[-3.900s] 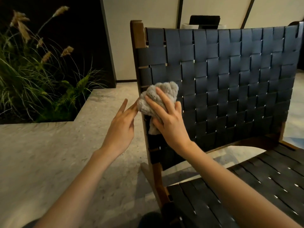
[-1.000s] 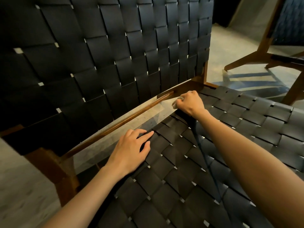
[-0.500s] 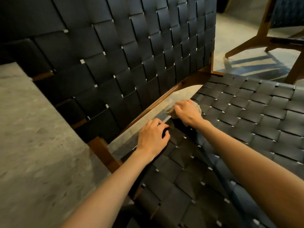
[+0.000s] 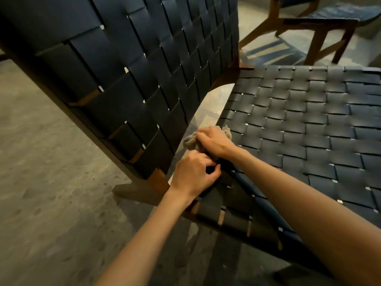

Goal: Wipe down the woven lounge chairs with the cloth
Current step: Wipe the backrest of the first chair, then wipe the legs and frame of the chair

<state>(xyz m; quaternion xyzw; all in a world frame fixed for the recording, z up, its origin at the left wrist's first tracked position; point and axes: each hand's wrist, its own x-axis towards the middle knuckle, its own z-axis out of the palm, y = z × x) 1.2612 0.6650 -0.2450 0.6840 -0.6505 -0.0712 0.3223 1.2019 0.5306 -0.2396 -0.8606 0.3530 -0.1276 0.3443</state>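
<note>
A lounge chair of dark woven straps on a brown wooden frame fills the view, its backrest point(image 4: 156, 65) at left and its seat point(image 4: 309, 129) at right. My right hand point(image 4: 214, 142) grips a bunched grey cloth point(image 4: 189, 140) at the seat's rear left corner, near the gap under the backrest. Just in front of it, my left hand point(image 4: 194, 175) curls its fingers over the seat's left edge strap.
A second woven chair point(image 4: 321, 23) with wooden legs stands at the back right. Grey stone floor point(image 4: 51, 182) spreads to the left and shows through the gap between seat and backrest.
My right hand has slid the cloth from the seat's far rear corner toward its near left corner. My left hand has shifted from lying flat on the seat to curling over its edge.
</note>
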